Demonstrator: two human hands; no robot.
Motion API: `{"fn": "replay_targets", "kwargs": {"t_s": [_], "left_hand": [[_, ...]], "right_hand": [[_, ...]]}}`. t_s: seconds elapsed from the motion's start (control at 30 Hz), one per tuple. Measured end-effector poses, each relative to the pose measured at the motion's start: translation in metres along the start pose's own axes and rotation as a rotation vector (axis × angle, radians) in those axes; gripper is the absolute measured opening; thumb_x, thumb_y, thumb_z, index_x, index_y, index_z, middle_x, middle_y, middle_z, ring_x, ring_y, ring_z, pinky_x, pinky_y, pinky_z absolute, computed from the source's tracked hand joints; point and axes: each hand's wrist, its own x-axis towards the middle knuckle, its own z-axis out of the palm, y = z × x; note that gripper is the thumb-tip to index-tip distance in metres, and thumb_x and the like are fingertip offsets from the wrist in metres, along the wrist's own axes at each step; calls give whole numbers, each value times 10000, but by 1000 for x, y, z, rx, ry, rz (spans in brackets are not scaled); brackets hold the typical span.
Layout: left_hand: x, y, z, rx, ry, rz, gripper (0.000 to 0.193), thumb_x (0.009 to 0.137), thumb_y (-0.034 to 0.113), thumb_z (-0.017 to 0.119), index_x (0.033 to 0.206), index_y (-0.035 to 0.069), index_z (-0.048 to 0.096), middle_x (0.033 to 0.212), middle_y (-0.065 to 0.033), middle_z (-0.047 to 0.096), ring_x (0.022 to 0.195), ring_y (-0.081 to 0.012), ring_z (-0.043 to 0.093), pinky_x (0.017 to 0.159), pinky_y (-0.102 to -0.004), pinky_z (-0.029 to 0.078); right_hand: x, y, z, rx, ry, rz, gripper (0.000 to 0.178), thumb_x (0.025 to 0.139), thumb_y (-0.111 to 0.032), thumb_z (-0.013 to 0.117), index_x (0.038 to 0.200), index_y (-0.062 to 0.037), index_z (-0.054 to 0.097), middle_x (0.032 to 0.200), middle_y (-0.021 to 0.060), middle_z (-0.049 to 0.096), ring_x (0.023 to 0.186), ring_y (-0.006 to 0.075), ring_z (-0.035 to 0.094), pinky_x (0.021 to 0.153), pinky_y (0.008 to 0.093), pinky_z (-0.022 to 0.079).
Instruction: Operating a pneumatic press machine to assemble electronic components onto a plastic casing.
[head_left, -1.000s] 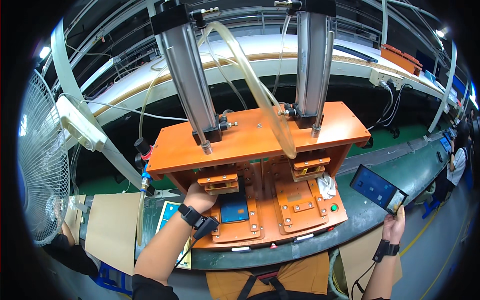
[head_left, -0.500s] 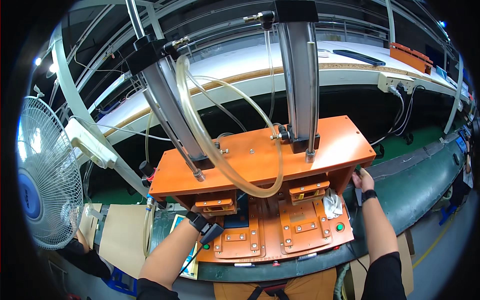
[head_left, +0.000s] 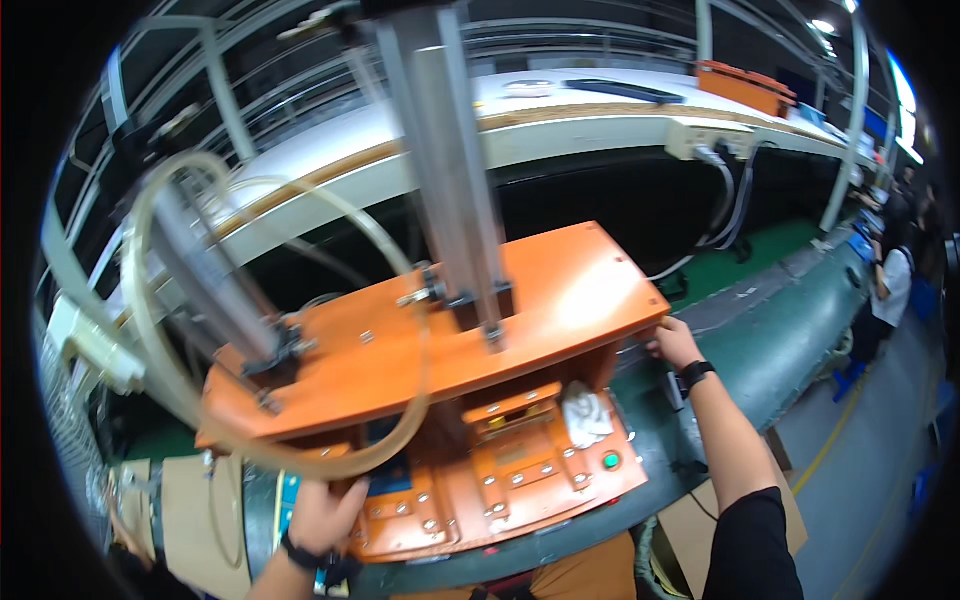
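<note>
An orange two-station press (head_left: 560, 290) stands before me, with two upright silver air cylinders on top. At its left front is my left hand (head_left: 322, 515), thumb apart from the palm; its other fingers are blurred and partly hidden beneath the press. A dark flat panel (head_left: 388, 477) lies just beyond that thumb, and I cannot tell whether the hand touches it. My right hand (head_left: 677, 343) is at the press's right end, fingers curled by the top plate's corner; what they close on is hidden. A crumpled white cloth (head_left: 586, 416) sits inside the right station, near a green button (head_left: 612, 460).
A clear hose (head_left: 405, 440) loops over the press front. Behind runs a white bench (head_left: 560, 135) with a power strip (head_left: 708, 138). The green work surface (head_left: 770, 350) extends right, where people work. A fan (head_left: 75, 410) and cardboard (head_left: 200, 510) are at left.
My view has swung right, so the press sits further left in it. My left hand has come into sight below the hose. My right hand stays by the press's right end.
</note>
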Motion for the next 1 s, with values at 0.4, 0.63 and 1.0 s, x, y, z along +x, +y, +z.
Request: {"fn": "replay_targets", "kwargs": {"t_s": [0.4, 0.63, 1.0], "left_hand": [[-61, -1, 75, 269, 496, 320, 454, 850, 149, 608, 1247, -60, 541, 1318, -259, 506, 1245, -423, 457, 1094, -493, 307], [-59, -11, 77, 306, 546, 390, 404, 841, 132, 591, 1196, -60, 584, 1250, -238, 559, 1196, -406, 501, 1057, -475, 360], [-60, 1, 73, 356, 652, 501, 346, 790, 89, 629, 1109, -45, 624, 1120, -228, 624, 1040, -394, 579, 966, -459, 439]], "right_hand": [[86, -37, -33, -975, 383, 13, 930, 719, -494, 783, 1446, -92, 365, 1333, 179, 518, 1239, 360, 503, 998, 470, 455], [124, -20, -28, -931, 337, -117, 729, 693, -439, 788, 1206, 11, 531, 1190, 221, 605, 1110, 375, 592, 951, 435, 492], [-64, -46, -93, 449, 39, 175, 456, 848, -319, 652, 1134, 8, 516, 982, 170, 631, 947, 305, 643, 891, 443, 523]]}}
